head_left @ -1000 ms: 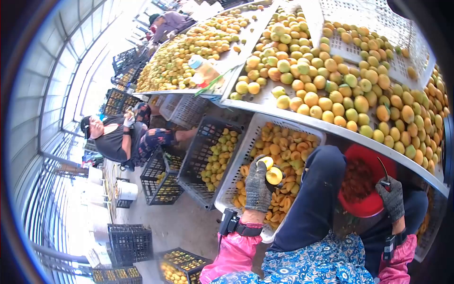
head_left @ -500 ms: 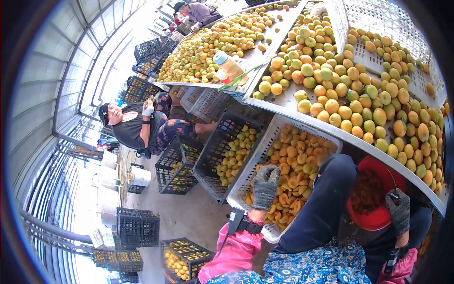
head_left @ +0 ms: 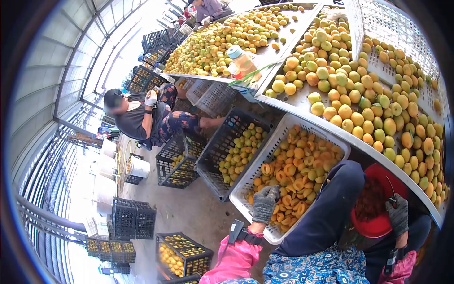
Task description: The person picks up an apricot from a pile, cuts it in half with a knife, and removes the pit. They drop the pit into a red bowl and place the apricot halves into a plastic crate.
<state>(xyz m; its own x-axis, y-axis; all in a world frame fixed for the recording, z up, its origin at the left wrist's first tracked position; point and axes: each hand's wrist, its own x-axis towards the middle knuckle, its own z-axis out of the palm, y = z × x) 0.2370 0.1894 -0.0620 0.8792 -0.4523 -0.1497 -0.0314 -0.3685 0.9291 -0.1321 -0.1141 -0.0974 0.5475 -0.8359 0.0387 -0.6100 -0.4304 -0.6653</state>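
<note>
My left hand [head_left: 265, 204], in a grey knit glove, hangs over the near edge of a white plastic crate [head_left: 240, 190] full of halved apricots [head_left: 295, 161]. Its fingers are curled together; whatever they may hold is hidden. My right hand [head_left: 398, 215], gloved alike, is closed round a thin, curved metal tool [head_left: 392, 185], whose exact kind I cannot make out. Beneath that tool sits a red basin [head_left: 377, 229] with dark brown apricot pits [head_left: 371, 201] inside. Between the two hands is my bent knee.
A metal-edged sorting table [head_left: 302, 106] heaped with whole apricots [head_left: 347, 113] runs above the crate. A black crate [head_left: 206, 163] of greener apricots adjoins the white one. Another person [head_left: 137, 116] sits beyond. A bottle [head_left: 243, 61] stands on the table, and stacked crates [head_left: 134, 218] are at left.
My left hand has drawn back toward the white crate's near edge, its fingers curled closer together. My right hand stays by the red basin with the tool. The view has shifted slightly.
</note>
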